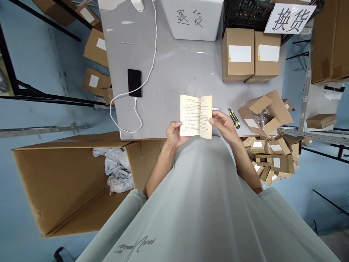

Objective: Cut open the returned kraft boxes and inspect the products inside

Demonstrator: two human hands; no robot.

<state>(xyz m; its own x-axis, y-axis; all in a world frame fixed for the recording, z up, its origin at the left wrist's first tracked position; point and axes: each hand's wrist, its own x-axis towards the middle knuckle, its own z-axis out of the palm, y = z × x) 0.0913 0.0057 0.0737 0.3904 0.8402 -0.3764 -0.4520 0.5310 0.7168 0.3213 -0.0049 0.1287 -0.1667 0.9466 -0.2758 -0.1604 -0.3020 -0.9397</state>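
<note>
At far left a large open carton stands on the floor against the counter, with crumpled grey wrapping heaped in its near corner, and three smaller labelled boxes lie on the floor beyond it. On the counter's left part lies one black phone, its long axis running away from the person, plugged into one white cable that loops off the near edge. In the middle, one small booklet is held open just above the counter's near edge, straight ahead of the chest, spine upright, so its long axis points away from the person. The left hand grips the lower left corner of the left page, thumb on the paper; the right hand pinches the outer edge of the right page between thumb and fingertips. Both hands touch it, about equally close. Behind it stands one white bin with handwritten characters. To the right lies one yellow-and-black utility knife, just beside the right hand but apart from it. Further back sit two sealed labelled cartons side by side before one black crate bearing a paper sign. At the counter's right end one opened box tilts, with a heap of flattened small boxes, too many to count, below.
</note>
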